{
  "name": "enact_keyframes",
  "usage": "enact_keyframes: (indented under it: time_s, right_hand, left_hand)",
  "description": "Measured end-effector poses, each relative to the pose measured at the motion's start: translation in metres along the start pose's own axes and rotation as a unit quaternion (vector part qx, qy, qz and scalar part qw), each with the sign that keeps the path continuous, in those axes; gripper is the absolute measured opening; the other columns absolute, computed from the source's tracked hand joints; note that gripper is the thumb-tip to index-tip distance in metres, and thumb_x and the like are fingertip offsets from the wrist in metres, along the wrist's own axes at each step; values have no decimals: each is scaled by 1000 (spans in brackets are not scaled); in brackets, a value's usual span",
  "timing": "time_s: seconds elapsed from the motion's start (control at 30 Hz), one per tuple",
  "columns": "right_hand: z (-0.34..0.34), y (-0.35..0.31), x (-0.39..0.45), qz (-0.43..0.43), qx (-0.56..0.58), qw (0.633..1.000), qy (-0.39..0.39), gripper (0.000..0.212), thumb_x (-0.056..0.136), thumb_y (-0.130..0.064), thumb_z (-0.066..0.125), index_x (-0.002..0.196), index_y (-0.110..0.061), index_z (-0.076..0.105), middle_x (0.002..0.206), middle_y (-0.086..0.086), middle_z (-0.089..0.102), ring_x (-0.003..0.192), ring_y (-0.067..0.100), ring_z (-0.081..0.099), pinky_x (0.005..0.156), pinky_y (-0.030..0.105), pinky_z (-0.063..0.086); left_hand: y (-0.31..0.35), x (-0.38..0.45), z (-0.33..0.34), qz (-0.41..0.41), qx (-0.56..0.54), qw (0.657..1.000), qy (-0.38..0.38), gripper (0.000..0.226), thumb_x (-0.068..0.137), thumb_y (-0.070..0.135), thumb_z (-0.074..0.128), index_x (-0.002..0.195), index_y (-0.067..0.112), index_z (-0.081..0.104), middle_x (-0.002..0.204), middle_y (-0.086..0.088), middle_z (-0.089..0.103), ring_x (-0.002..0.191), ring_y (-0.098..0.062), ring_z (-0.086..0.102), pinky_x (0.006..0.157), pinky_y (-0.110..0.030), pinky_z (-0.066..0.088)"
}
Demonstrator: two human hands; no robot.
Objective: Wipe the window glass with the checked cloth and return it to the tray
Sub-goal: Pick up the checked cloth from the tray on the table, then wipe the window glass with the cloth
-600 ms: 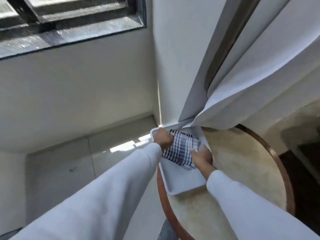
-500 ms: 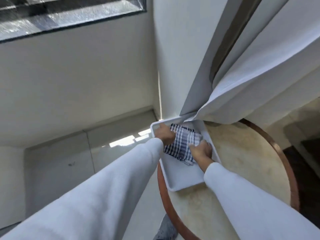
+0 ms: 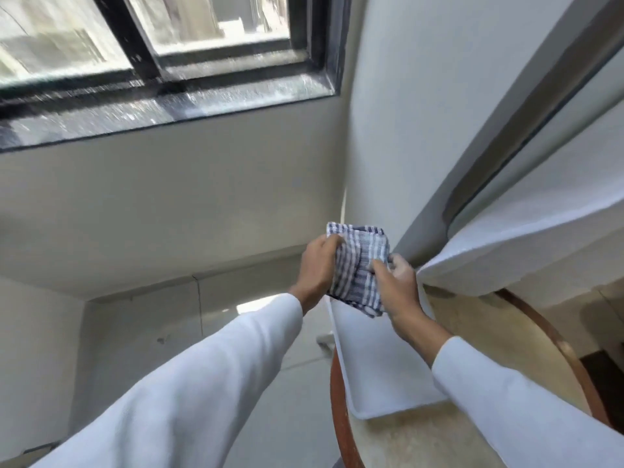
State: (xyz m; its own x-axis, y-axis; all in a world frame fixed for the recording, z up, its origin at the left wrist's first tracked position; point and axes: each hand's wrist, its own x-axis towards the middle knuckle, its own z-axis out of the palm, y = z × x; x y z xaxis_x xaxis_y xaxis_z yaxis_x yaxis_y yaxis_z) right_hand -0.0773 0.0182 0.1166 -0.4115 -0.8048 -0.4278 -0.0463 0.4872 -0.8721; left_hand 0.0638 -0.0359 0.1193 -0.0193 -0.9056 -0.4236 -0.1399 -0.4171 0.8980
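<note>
The folded blue-and-white checked cloth (image 3: 361, 265) is held up in the air above the far end of the white tray (image 3: 381, 373). My left hand (image 3: 315, 268) grips its left edge and my right hand (image 3: 396, 282) grips its right side. The tray lies on a round table (image 3: 472, 349) with a brown rim. The window glass (image 3: 84, 38), in a black frame, is at the upper left, well above and left of the cloth.
A white curtain (image 3: 506, 238) hangs at the right, its hem draped over the table's far edge close to my right hand. A pale wall stands below the window. The tiled floor (image 3: 152, 332) lies to the left of the table.
Both hands have lifted the checked cloth out of the tray. My view has tilted up, so more of the window shows.
</note>
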Motion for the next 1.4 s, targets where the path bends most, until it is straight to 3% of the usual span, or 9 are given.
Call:
enact_keyframes:
  time_s: [0.4, 0.63, 0.73, 0.83, 0.93, 1.13, 1.27, 1.33, 1.4]
  right_hand:
    - [78, -493, -199, -311, 152, 924, -161, 19, 102, -12, 65, 121, -16, 64, 105, 14, 78, 90, 30, 80, 67, 44, 70]
    - [152, -609, -291, -383, 117, 848, -346, 51, 105, -1, 60, 144, -34, 59, 120, 1, 79, 112, 22, 78, 84, 40, 69]
    - [208, -634, -298, -419, 130, 852, -286, 60, 101, 17, 47, 126, -30, 73, 109, 9, 80, 103, 25, 78, 76, 35, 69]
    - [265, -687, -286, -529, 167, 828, -82, 53, 96, 9, 51, 111, -35, 76, 99, 7, 80, 93, 34, 77, 74, 53, 69]
    - [315, -745, -267, -665, 103, 732, 109, 63, 88, 13, 55, 140, -19, 70, 134, 8, 76, 122, 26, 72, 104, 44, 62]
    - [396, -780, -210, -760, -224, 589, 161, 59, 106, -33, 58, 161, -19, 43, 179, 11, 19, 167, 29, 19, 135, 55, 21]
    - [421, -754, -195, -864, -345, 349, 116, 49, 116, -31, 36, 162, -19, 45, 169, 6, 44, 158, 26, 41, 125, 48, 40]
    - [419, -800, -210, -878, -273, 364, 149, 50, 116, -41, 31, 157, -21, 53, 165, 2, 51, 152, 24, 50, 123, 47, 44]
    - [408, -846, -219, -827, -172, 479, 239, 48, 113, -45, 45, 151, -20, 61, 165, 5, 51, 154, 25, 44, 133, 45, 28]
  left_hand:
    - [434, -128, -244, 252, -63, 944, 205, 45, 110, 56, 44, 97, 16, 61, 91, -5, 68, 82, -26, 63, 77, -48, 56]
    - [549, -200, -363, 364, -116, 909, 168, 29, 114, 43, 46, 122, 19, 60, 113, -14, 76, 101, -32, 77, 89, -49, 64]
    - [564, -192, -437, 428, 2, 882, 198, 28, 114, 39, 49, 120, 17, 65, 108, -9, 78, 97, -26, 77, 81, -43, 64]
    - [588, -158, -518, 481, 165, 762, 402, 30, 112, 38, 52, 130, 17, 65, 124, -3, 71, 111, -20, 69, 87, -36, 57]
    - [619, -125, -587, 527, 240, 641, 503, 40, 110, 33, 54, 140, 7, 60, 144, -13, 60, 133, -27, 57, 112, -34, 46]
    - [657, -74, -646, 556, 265, 602, 508, 61, 116, 25, 43, 170, 3, 26, 182, -16, 13, 171, -31, 13, 138, -33, 6]
    - [654, -57, -657, 577, 282, 573, 508, 59, 116, 12, 38, 172, 4, 21, 182, -20, 8, 171, -33, 6, 139, -41, 5]
    - [652, -51, -657, 579, 272, 564, 521, 59, 115, 8, 38, 172, 4, 21, 183, -18, 10, 171, -32, 8, 139, -43, 8]
    - [653, -45, -656, 584, 263, 551, 534, 60, 113, 2, 40, 171, 0, 23, 181, -21, 14, 171, -34, 13, 139, -42, 10]
